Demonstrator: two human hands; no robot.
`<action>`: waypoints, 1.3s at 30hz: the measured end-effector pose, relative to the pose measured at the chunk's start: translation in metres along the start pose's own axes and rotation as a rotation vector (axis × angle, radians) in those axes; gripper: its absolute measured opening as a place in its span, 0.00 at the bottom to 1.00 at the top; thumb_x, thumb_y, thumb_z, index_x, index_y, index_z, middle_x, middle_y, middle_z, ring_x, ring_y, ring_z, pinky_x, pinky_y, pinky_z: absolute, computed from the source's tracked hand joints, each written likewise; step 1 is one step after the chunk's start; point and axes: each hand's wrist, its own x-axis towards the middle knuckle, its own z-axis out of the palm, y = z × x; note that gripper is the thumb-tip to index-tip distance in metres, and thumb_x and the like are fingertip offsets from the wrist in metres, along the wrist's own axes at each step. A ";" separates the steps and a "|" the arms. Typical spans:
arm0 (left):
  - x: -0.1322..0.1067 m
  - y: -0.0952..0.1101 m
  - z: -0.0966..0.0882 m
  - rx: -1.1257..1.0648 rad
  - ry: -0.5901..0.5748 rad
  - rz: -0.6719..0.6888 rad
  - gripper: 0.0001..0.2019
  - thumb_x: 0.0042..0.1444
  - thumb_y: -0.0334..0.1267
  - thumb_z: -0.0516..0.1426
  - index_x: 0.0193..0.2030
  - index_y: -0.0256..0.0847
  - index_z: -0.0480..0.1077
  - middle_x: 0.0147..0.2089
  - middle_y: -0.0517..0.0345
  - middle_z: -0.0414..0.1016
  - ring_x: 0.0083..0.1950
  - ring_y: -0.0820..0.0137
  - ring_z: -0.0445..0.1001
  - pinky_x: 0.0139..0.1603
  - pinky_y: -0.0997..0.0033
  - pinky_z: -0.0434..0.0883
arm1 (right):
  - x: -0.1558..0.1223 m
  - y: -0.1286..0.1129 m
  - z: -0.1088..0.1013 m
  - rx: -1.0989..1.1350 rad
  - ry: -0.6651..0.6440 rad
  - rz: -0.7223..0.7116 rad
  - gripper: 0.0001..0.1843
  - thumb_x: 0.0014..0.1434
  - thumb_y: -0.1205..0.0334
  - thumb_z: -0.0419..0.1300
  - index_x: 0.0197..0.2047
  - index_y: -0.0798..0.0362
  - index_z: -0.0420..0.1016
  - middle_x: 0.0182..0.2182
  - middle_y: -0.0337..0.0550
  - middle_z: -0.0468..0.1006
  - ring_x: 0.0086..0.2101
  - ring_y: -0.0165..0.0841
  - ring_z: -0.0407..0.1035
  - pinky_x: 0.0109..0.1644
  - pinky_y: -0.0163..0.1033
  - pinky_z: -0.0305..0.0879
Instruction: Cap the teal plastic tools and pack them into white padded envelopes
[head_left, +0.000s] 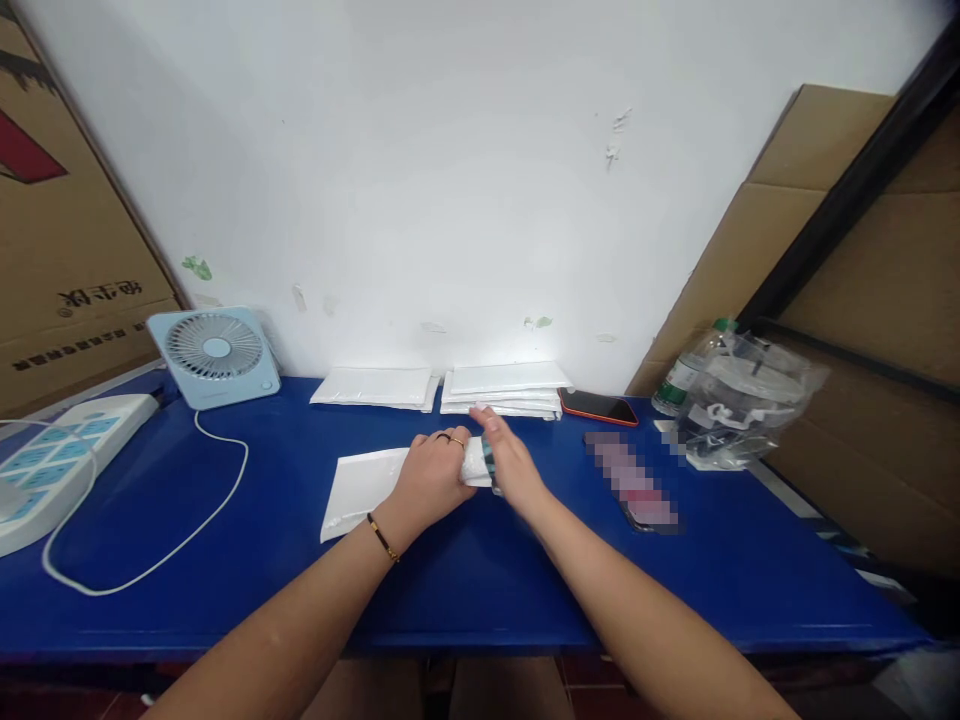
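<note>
The white padded mailer (360,485) is lying flat on the blue bench (480,590). The left hand (433,468) is clenching its open end, and the right hand (514,468) is grasping a small dark item (489,462) at the mouth. I think the item may be snagging on the narrow opening and slipping out.

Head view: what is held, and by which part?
The left hand grips the envelope at its right end; the right hand pinches a small dark item there, mostly hidden.

Fan (215,355), power strip (52,455) left; mailer stacks (504,388) by wall (450,180); phone (598,406), bottle (686,370), plastic bag (750,400) right.
</note>
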 end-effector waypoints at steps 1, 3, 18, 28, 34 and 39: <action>0.001 -0.001 0.002 -0.006 -0.009 0.017 0.17 0.48 0.37 0.57 0.46 0.38 0.62 0.44 0.49 0.72 0.48 0.59 0.69 0.44 0.62 0.61 | -0.002 0.001 0.005 -0.046 -0.052 -0.013 0.30 0.61 0.39 0.43 0.59 0.45 0.65 0.63 0.40 0.57 0.64 0.37 0.44 0.67 0.48 0.36; 0.003 -0.005 0.004 -0.032 -0.039 0.086 0.21 0.46 0.36 0.58 0.49 0.38 0.63 0.48 0.48 0.71 0.50 0.59 0.68 0.46 0.62 0.61 | -0.004 -0.001 0.006 -0.119 -0.178 -0.026 0.32 0.61 0.40 0.43 0.64 0.45 0.56 0.64 0.40 0.53 0.65 0.36 0.41 0.68 0.49 0.32; -0.097 -0.034 -0.038 -0.164 -0.134 0.348 0.29 0.50 0.24 0.50 0.60 0.50 0.58 0.60 0.57 0.65 0.61 0.67 0.63 0.66 0.57 0.51 | -0.066 -0.035 -0.062 -0.541 -0.743 -0.310 0.28 0.45 0.72 0.60 0.51 0.48 0.68 0.58 0.48 0.62 0.55 0.40 0.61 0.51 0.41 0.65; -0.129 -0.002 -0.009 -0.165 0.131 0.241 0.09 0.60 0.33 0.50 0.43 0.45 0.69 0.46 0.58 0.75 0.51 0.68 0.72 0.56 0.62 0.66 | -0.076 -0.023 -0.046 -0.765 -0.535 -0.759 0.08 0.61 0.65 0.53 0.40 0.52 0.73 0.43 0.49 0.76 0.45 0.38 0.71 0.46 0.44 0.68; -0.129 -0.012 -0.044 -0.221 0.397 0.221 0.08 0.57 0.31 0.53 0.42 0.46 0.68 0.45 0.58 0.77 0.50 0.70 0.73 0.58 0.61 0.63 | -0.075 -0.057 -0.047 -0.629 -0.414 -0.806 0.06 0.59 0.65 0.56 0.41 0.50 0.73 0.39 0.45 0.78 0.46 0.37 0.70 0.48 0.46 0.63; -0.133 -0.010 -0.040 -0.330 0.256 0.083 0.05 0.58 0.35 0.51 0.37 0.45 0.68 0.38 0.58 0.77 0.40 0.70 0.74 0.49 0.65 0.66 | -0.076 -0.048 -0.034 -0.461 -0.427 -0.562 0.04 0.59 0.61 0.57 0.35 0.51 0.72 0.31 0.42 0.77 0.36 0.33 0.70 0.41 0.40 0.64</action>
